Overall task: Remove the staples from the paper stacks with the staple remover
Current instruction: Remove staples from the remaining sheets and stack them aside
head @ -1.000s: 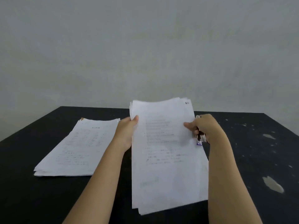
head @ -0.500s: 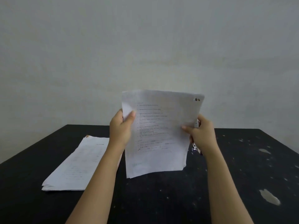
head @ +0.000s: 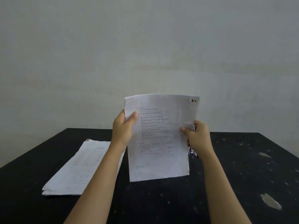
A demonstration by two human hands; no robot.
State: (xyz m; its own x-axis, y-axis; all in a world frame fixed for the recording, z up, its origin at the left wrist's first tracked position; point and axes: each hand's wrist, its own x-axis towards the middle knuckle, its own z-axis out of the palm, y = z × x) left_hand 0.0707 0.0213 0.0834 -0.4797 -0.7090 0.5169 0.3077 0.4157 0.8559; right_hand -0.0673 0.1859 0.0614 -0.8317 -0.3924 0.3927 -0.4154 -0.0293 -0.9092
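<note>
From the head camera, we held the paper stack (head: 159, 139) upright above the desk (head: 234, 183), our left hand (head: 123, 128) closed on its left edge and our right hand (head: 198, 136) pinching the right edge while also clasping the staple remover (head: 193, 151), probably to inspect the staple (head: 193, 100) at the top-right corner. Another stack (head: 79, 167) lay flat to the left.

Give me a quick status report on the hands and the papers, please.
Both hands hold one paper stack upright; right also grips staple remover. Second stack flat on table. Nothing obstructing.
</note>
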